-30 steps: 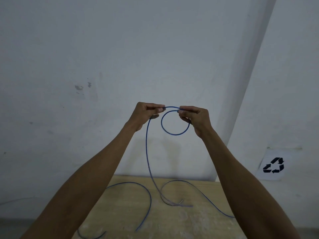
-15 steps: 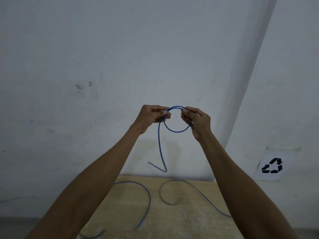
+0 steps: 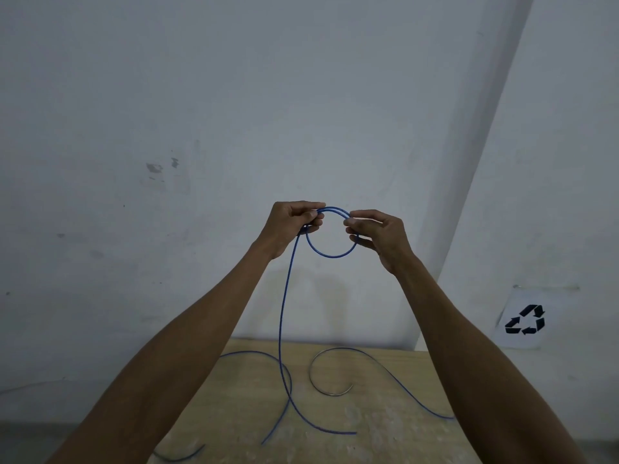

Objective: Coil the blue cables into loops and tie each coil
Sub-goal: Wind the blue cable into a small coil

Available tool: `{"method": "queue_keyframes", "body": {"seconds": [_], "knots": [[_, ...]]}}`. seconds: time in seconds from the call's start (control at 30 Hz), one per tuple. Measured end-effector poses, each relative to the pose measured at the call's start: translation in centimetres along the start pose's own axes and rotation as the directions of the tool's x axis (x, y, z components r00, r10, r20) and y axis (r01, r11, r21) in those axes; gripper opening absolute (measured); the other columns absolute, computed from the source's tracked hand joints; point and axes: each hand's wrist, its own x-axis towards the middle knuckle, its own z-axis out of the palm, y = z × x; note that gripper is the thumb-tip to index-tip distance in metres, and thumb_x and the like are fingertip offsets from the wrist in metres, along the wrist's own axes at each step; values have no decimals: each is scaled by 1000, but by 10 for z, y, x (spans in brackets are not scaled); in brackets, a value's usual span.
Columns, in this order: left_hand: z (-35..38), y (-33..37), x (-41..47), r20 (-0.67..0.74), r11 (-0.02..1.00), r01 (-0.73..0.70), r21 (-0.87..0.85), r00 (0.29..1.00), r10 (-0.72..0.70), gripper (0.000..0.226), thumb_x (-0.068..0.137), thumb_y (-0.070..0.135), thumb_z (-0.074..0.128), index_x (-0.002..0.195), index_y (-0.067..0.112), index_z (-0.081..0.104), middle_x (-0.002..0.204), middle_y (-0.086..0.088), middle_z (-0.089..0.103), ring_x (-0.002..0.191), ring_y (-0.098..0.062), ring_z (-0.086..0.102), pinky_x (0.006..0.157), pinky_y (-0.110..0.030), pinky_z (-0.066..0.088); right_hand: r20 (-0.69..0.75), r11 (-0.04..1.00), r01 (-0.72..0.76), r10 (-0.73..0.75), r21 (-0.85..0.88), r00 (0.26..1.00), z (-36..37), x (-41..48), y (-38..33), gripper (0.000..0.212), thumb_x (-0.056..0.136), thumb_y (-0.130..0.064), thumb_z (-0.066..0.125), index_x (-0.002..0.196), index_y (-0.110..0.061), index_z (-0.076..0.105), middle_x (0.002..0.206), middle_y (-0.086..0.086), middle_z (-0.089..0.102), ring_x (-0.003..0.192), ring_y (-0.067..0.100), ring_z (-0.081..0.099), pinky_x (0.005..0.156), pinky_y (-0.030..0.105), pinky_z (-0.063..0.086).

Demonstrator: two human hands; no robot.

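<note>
A pale wall (image 3: 234, 95) backs a wooden table (image 3: 368, 443), where other blue cables (image 3: 402, 386) lie loose, probably awaiting their turn; one blue cable (image 3: 283, 296) is held high above the wood so its tail hangs free and can feed without snagging; its small coil (image 3: 331, 256) sits between both hands. The left hand (image 3: 288, 226) pinches the gathered turns where the tail leaves; the right hand (image 3: 382, 236) pinches the opposite side, fingers curled narrow, likely to keep the loops round.
</note>
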Motion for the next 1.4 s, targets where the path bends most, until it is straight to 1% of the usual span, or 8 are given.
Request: {"method": "queue_keyframes", "body": {"seconds": [0.2,0.4,0.6,0.73,0.93,1.2,1.3,1.4], "knots": [[-2,3,-5,34,1000,3,-6,999,-3,24,94,4,72,116,-3,73,101,-23,77,94,-35,76,89,-40,62,-36,994,80,-83,-72,996,0,3,1,19,87,-3,77,106,1,76,87,12,79,77,22,74,81,34,63],[-6,4,-4,104,996,15,86,994,-24,19,90,-1,74,109,-5,72,100,-20,78,94,-34,77,89,-45,62,27,979,128,-125,-159,992,0,2,2,13,88,-7,77,101,-6,77,94,15,78,91,28,74,83,36,62],[-8,6,-6,143,999,14,41,989,-20,29,90,-1,74,118,-4,69,103,-22,77,96,-37,76,91,-44,62,58,990,97,-91,-101,994,-4,2,-1,14,90,-12,75,104,-11,78,98,10,79,89,21,74,81,32,61],[-6,10,-4,138,1000,1,4,990,-1,40,92,-3,70,132,3,65,106,-21,77,96,-34,76,88,-38,62,37,995,93,-92,-27,995,-3,2,-2,20,95,-15,71,112,-7,76,104,12,79,97,26,77,83,31,61],[-8,5,-2,109,1000,-7,-19,994,9,34,93,-2,69,127,2,68,106,-21,77,96,-35,76,89,-41,62,-25,993,115,-114,18,993,-1,3,0,20,96,-10,69,113,-3,75,103,14,79,92,29,78,80,27,61],[-10,0,0,59,999,-12,-43,998,14,30,94,-3,68,124,-1,70,106,-23,76,95,-33,77,83,-35,62,-88,988,104,-94,111,992,0,6,1,18,94,-9,71,110,-4,75,102,14,79,92,31,78,82,30,62],[-10,-3,0,47,999,-14,-31,999,15,27,94,-5,67,120,-2,72,106,-23,76,93,-32,77,82,-34,62,-27,994,99,-98,46,995,-2,6,4,24,95,-11,70,116,-1,73,105,16,78,93,32,77,86,35,62],[-8,-4,1,54,999,-14,-30,998,15,26,93,-4,68,119,-2,72,106,-23,76,94,-34,77,85,-37,62,-4,991,131,-131,-10,991,-1,7,2,25,94,-11,71,116,1,72,104,18,77,92,32,77,84,33,62]]}}
